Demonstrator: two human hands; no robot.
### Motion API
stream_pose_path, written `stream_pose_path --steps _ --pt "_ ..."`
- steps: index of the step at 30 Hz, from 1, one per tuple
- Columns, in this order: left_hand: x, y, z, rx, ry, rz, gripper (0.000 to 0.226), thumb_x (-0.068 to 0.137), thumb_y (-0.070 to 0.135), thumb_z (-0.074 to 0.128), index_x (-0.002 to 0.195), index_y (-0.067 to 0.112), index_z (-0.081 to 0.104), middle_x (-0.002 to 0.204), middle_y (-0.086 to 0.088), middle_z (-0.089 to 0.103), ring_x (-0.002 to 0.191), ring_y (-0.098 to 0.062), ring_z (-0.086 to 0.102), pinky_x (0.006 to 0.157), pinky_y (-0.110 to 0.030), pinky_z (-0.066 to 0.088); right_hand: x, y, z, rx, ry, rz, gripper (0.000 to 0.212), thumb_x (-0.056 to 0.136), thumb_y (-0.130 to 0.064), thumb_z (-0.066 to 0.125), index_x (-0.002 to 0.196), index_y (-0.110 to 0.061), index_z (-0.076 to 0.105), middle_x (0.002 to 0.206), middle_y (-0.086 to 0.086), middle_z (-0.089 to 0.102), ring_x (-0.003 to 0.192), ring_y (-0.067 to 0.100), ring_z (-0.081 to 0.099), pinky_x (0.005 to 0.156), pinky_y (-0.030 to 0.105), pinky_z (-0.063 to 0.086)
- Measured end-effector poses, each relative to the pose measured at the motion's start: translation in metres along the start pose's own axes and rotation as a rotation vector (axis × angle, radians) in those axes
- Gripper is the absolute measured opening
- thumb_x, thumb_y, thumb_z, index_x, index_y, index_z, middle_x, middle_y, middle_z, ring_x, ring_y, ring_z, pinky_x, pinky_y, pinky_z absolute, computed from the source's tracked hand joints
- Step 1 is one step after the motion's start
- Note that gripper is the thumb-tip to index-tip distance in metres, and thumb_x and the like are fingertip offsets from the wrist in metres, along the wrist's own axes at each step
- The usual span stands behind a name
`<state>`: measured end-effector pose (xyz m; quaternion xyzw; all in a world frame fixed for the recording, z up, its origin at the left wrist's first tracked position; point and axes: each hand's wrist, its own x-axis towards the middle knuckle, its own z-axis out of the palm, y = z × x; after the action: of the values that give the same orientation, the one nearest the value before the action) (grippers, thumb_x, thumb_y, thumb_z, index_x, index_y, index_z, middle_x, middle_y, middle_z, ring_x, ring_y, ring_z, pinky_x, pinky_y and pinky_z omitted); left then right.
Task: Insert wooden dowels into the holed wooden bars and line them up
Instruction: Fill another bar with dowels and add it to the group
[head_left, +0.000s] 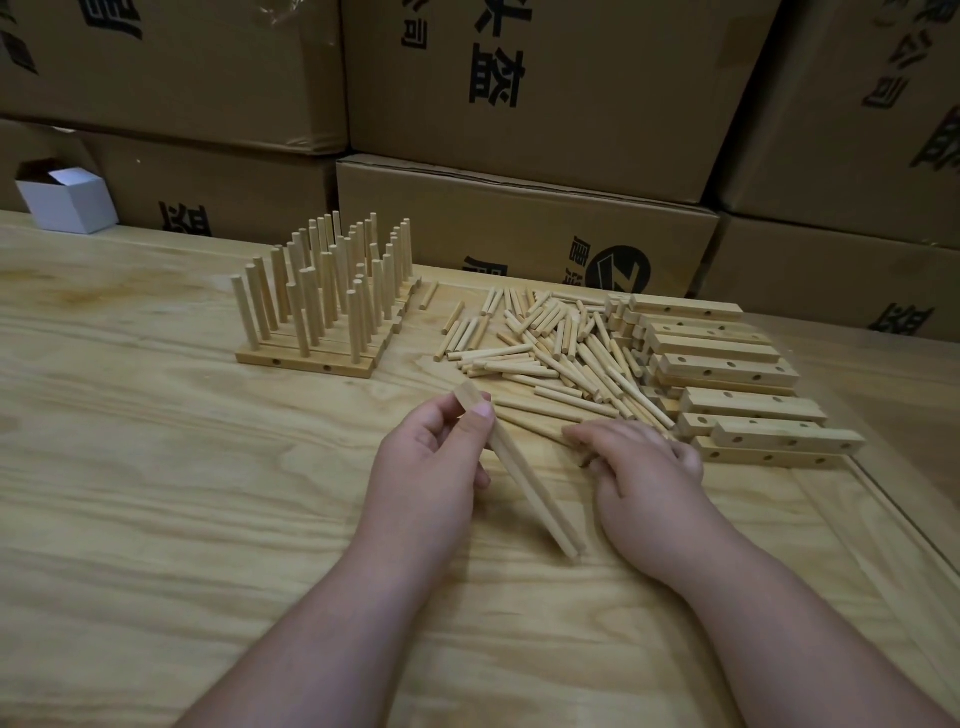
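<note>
Left hand (431, 467) grips holed bar (524, 483) between thumb and fingers (480, 413); upper end pinched, lower end resting on tabletop (156, 493), bar tilted. Right hand (639, 462) lies palm down at near edge of loose dowel pile (545, 353), fingertips curled on dowel; whether clamped, cannot tell. Empty bars stack (727, 374) toward right edge, touching pile. Finished bars with upright dowels (322, 301) lined up toward far edge. Cardboard boxes (519, 218) behind; small white box (67, 197) at far left corner.
</note>
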<state>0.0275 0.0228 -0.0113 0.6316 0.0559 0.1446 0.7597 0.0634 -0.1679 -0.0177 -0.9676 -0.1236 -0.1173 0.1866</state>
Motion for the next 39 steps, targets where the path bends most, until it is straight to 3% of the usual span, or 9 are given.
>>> stream_pose_path --steps 4,9,16,22,27,30,34,39 --pt "0.0 0.0 0.0 0.007 0.003 0.001 0.015 0.097 0.029 0.063 0.103 0.025 0.076 0.061 0.016 0.06 0.052 -0.005 0.051 0.053 -0.013 0.044 -0.001 0.0 0.0 0.029 -0.003 -0.031 0.048 0.096 -0.014 0.043 0.131 -0.045 0.054 0.131 -0.033 0.045 0.131 -0.004 0.027 0.111 0.034 0.01" --pt "-0.001 0.0 -0.001 0.008 0.007 0.003 0.014 0.097 0.029 0.064 0.103 0.026 0.076 0.061 0.016 0.06 0.052 -0.006 0.051 0.052 -0.014 0.044 -0.002 -0.005 0.002 -0.011 -0.024 -0.113 0.031 0.1 -0.037 0.044 0.125 -0.045 0.062 0.136 -0.034 0.047 0.132 -0.006 0.027 0.103 0.031 0.007" --pt "-0.001 0.001 -0.001 0.01 0.007 -0.002 0.015 0.097 0.03 0.064 0.103 0.026 0.076 0.062 0.014 0.06 0.052 -0.006 0.051 0.053 -0.015 0.044 -0.001 -0.004 0.0 -0.005 0.084 -0.049 0.021 0.097 -0.032 0.054 0.098 -0.038 0.074 0.111 -0.033 0.055 0.118 -0.006 0.037 0.108 0.036 0.01" --pt "-0.001 0.002 -0.001 0.015 0.012 -0.001 0.015 0.098 0.03 0.063 0.103 0.025 0.076 0.059 0.015 0.06 0.051 -0.006 0.051 0.052 -0.013 0.043 0.0 0.0 -0.009 -0.015 0.261 0.077 0.011 0.088 -0.029 0.07 0.093 -0.037 0.071 0.09 -0.025 0.057 0.109 0.006 0.053 0.097 0.03 0.015" --pt "-0.002 0.002 -0.001 0.019 0.02 0.002 0.015 0.097 0.03 0.063 0.102 0.025 0.076 0.063 0.016 0.061 0.052 -0.005 0.051 0.052 -0.013 0.043 -0.001 0.002 -0.007 -0.045 0.1 0.107 0.021 0.094 -0.038 0.058 0.113 -0.04 0.068 0.116 -0.025 0.058 0.122 0.005 0.044 0.098 0.032 0.014" --pt "-0.002 0.003 -0.001 0.012 0.021 -0.005 0.015 0.097 0.03 0.063 0.102 0.025 0.076 0.064 0.017 0.062 0.052 -0.006 0.051 0.052 -0.013 0.043 -0.001 0.002 -0.004 -0.064 0.063 0.14 0.023 0.096 -0.043 0.055 0.113 -0.04 0.069 0.126 -0.024 0.054 0.127 0.005 0.037 0.103 0.034 0.012" --pt "-0.001 0.003 0.0 0.021 0.021 -0.003 0.015 0.098 0.03 0.063 0.102 0.026 0.076 0.058 0.016 0.059 0.051 -0.005 0.051 0.051 -0.013 0.042 0.0 0.001 -0.006 -0.031 0.125 0.145 0.013 0.096 -0.037 0.058 0.101 -0.044 0.067 0.12 -0.025 0.051 0.125 0.005 0.035 0.101 0.035 0.015" --pt "-0.001 0.002 -0.001 0.014 0.025 -0.003 0.015 0.097 0.03 0.063 0.101 0.025 0.076 0.06 0.016 0.061 0.052 -0.006 0.051 0.052 -0.013 0.043 -0.001 0.008 -0.016 0.043 0.166 0.132 0.02 0.098 -0.027 0.056 0.093 -0.047 0.057 0.112 -0.027 0.05 0.12 0.007 0.035 0.095 0.033 0.019"
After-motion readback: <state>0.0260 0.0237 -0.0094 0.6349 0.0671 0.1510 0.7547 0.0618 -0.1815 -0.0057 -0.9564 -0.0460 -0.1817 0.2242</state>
